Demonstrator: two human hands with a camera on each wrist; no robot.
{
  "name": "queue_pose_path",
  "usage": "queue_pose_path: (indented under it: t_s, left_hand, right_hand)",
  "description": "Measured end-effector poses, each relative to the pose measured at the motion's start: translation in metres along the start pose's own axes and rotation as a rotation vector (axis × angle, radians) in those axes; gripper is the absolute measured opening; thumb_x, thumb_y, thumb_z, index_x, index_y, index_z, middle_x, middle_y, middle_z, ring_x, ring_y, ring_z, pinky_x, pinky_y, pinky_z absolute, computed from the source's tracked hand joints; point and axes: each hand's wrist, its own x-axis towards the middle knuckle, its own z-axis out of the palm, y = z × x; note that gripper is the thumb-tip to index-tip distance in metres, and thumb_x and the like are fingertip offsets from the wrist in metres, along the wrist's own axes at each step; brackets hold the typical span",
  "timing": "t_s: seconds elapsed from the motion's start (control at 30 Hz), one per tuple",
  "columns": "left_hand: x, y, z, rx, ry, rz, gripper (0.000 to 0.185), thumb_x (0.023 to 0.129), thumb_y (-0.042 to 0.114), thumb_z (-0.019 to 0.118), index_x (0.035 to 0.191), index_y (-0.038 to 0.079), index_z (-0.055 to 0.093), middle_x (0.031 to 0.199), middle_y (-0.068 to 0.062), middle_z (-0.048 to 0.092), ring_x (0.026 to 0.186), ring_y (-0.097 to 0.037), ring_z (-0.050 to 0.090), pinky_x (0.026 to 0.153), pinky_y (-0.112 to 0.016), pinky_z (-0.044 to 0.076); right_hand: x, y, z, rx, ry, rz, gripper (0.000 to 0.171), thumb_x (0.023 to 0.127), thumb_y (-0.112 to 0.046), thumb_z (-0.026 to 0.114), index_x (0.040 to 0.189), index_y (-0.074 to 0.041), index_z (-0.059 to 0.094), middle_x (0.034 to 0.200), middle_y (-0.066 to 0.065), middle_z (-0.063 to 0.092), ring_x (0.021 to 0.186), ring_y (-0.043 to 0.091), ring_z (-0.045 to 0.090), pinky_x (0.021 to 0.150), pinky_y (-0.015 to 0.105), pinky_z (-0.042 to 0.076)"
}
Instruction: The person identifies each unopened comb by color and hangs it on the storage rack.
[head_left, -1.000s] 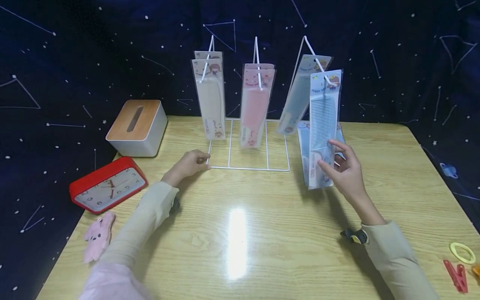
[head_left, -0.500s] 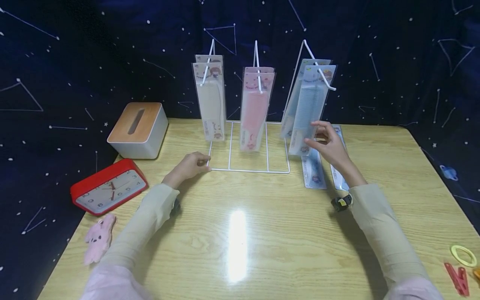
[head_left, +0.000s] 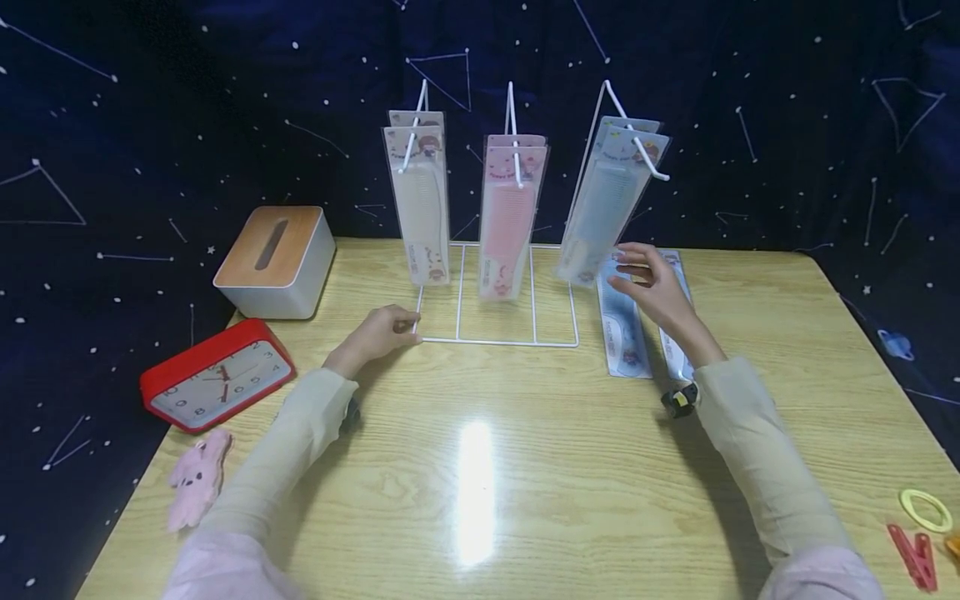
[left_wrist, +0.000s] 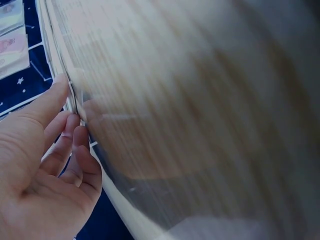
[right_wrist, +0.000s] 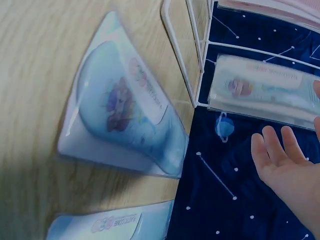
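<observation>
A white wire display rack (head_left: 495,342) stands on the table with three arms. My left hand (head_left: 375,337) pinches its left base wire between thumb and fingers; the left wrist view shows the fingertips (left_wrist: 70,117) there. Two packaged blue combs (head_left: 609,200) hang from the right arm, tilted. Just right of their lower end is my right hand (head_left: 660,296), fingers relaxed and holding nothing. Packaged pink combs (head_left: 512,225) hang on the middle arm, cream combs (head_left: 420,208) on the left one. Under the right hand lie two more packaged blue combs (head_left: 624,337) (right_wrist: 120,105).
At the left are a tissue box (head_left: 281,250) with a wooden lid, a red alarm clock (head_left: 217,371) and a pink plush toy (head_left: 198,482). A yellow ring (head_left: 926,510) and a red clip (head_left: 913,554) lie by the right edge. A dark starry cloth (head_left: 750,125) hangs behind.
My right hand moved the front packaged blue comb left and back along the right arm, then let go of it. The left hand stayed on the rack's base.
</observation>
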Motion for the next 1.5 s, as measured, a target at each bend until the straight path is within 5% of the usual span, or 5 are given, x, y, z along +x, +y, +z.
queue_pose_path:
  t_s: [0.27, 0.5, 0.73, 1.0, 1.5]
  left_hand:
    - [-0.001, 0.002, 0.0, -0.01, 0.0, -0.004, 0.05, 0.091, 0.016, 0.065, 0.134, -0.004, 0.049, 0.128, -0.021, 0.054, 0.118, -0.036, 0.051, 0.103, -0.044, 0.044]
    - [-0.001, 0.003, -0.001, -0.014, -0.004, -0.021, 0.051, 0.09, 0.015, 0.065, 0.134, -0.004, 0.049, 0.13, -0.022, 0.053, 0.121, -0.037, 0.05, 0.104, -0.044, 0.043]
    - [-0.001, 0.004, -0.001, -0.013, -0.003, -0.019, 0.051, 0.091, 0.015, 0.065, 0.134, -0.005, 0.048, 0.13, -0.022, 0.052, 0.122, -0.038, 0.049, 0.104, -0.044, 0.043]
    - [0.0, 0.003, -0.001, -0.015, -0.005, -0.016, 0.051, 0.09, 0.016, 0.065, 0.134, -0.005, 0.048, 0.13, -0.021, 0.052, 0.122, -0.037, 0.049, 0.104, -0.044, 0.043]
    - [0.002, -0.001, 0.0, 0.015, 0.0, -0.01, 0.051, 0.09, 0.017, 0.066, 0.134, -0.002, 0.05, 0.128, -0.02, 0.054, 0.121, -0.036, 0.05, 0.103, -0.044, 0.044]
  right_hand:
    - [-0.011, 0.017, -0.015, -0.101, 0.058, 0.013, 0.056, 0.093, -0.025, 0.061, 0.143, -0.01, 0.038, 0.136, 0.02, 0.045, 0.115, 0.03, 0.047, 0.087, 0.026, 0.042]
    - [-0.025, 0.042, -0.039, -0.221, 0.08, 0.062, 0.062, 0.095, -0.034, 0.057, 0.145, -0.007, 0.034, 0.136, 0.029, 0.042, 0.119, 0.047, 0.042, 0.091, 0.052, 0.043]
    - [-0.028, 0.069, -0.056, -0.422, -0.08, 0.205, 0.081, 0.093, -0.047, 0.055, 0.15, -0.002, 0.018, 0.141, 0.04, 0.024, 0.127, 0.058, 0.024, 0.099, 0.071, 0.025]
    - [-0.026, 0.081, -0.057, -0.587, -0.2, 0.328, 0.088, 0.091, -0.051, 0.055, 0.15, -0.001, 0.013, 0.142, 0.043, 0.015, 0.121, 0.06, 0.019, 0.093, 0.071, 0.029]
    - [-0.025, 0.079, -0.055, -0.552, -0.11, 0.371, 0.075, 0.085, -0.029, 0.067, 0.138, 0.008, 0.029, 0.132, 0.046, 0.023, 0.114, 0.057, 0.029, 0.094, 0.071, 0.034]
